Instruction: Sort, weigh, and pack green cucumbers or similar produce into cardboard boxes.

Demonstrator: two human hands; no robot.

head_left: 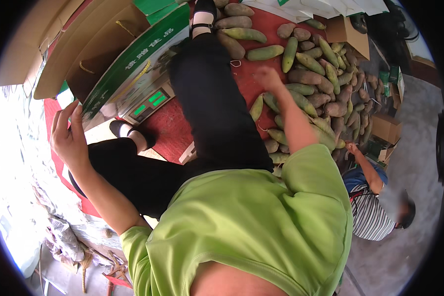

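Observation:
My left hand (70, 135) is open, its fingers apart, beside the near corner of an open green-and-white carton (133, 74) with yellow rope handles. Whether the fingertips touch the cardboard I cannot tell. The carton stands by a scale whose green-lit display (151, 102) faces me; its platform is mostly hidden. Over the red mat (251, 79), my right hand (270, 79) is smeared by motion, so its fingers do not show clearly. Closest to it are long green radishes (265, 53) and the edge of a large heap of green and brownish, soil-dusted radishes (325, 84).
On the right, a person in a striped shirt (372, 217) reaches one hand (351, 147) to the heap. Brown cardboard boxes (348, 34) stand around it. White plastic sheeting (15, 163) lies at the left. My legs (212, 98) stretch between scale and heap.

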